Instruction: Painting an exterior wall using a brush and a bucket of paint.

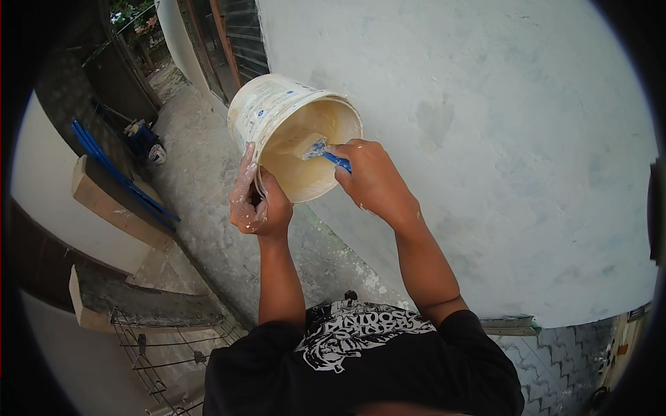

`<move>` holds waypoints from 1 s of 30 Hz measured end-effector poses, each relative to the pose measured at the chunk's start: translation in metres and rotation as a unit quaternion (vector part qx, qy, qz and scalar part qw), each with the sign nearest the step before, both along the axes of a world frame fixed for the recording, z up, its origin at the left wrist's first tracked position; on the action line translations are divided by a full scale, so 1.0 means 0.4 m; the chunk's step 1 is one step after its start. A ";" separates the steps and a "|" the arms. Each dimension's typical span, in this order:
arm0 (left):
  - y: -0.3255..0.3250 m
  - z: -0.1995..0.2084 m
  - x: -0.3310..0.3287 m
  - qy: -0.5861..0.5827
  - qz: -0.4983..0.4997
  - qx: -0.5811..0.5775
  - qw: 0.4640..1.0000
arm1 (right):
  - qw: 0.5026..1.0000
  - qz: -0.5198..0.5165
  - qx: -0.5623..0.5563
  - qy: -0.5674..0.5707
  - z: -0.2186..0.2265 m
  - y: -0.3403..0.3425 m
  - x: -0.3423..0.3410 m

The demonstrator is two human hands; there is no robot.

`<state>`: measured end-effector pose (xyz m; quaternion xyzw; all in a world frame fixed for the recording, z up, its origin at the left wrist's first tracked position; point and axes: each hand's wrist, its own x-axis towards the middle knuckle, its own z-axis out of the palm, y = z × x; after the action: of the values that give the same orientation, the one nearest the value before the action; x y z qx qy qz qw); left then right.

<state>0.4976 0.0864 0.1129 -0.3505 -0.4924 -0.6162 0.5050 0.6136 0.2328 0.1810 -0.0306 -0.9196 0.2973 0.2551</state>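
Observation:
A white plastic bucket, smeared with paint and marked with blue spots, is held up tilted with its mouth turned toward me. My left hand, speckled with white paint, grips the near left side of its rim. Cream-coloured residue coats the inside of the bucket. My right hand is closed around the blue handle of a paintbrush. The brush's pale head reaches into the bucket's mouth, against or close to the inner wall; I cannot tell whether it touches.
A patchy pale wall stands close on the right, with a louvred window farther along. A concrete path runs ahead. On the left are blue pipes, concrete ledges and a wire rack.

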 end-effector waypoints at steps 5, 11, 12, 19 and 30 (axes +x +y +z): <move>-0.041 -0.011 0.016 0.001 0.010 -0.016 1.000 | 0.999 -0.008 0.038 0.012 -0.024 -0.033 -0.063; -0.066 -0.013 0.028 -0.013 0.034 -0.039 0.999 | 0.997 0.011 0.065 -0.051 -0.080 -0.047 -0.104; -0.076 -0.008 0.029 -0.008 0.033 -0.037 0.999 | 0.996 0.016 0.068 -0.057 -0.081 -0.062 -0.104; -0.083 -0.012 0.027 -0.070 0.025 -0.014 0.997 | 0.998 0.013 0.021 0.055 -0.074 -0.055 -0.022; -0.077 -0.035 0.007 -0.298 -0.023 -0.204 0.932 | 0.864 0.025 -0.490 -0.110 -0.234 0.049 0.068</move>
<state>0.5004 0.0556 0.0990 -0.2578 -0.7270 -0.5900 0.2387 0.6409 0.2524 0.0873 -0.1609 -0.6778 0.7108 0.0973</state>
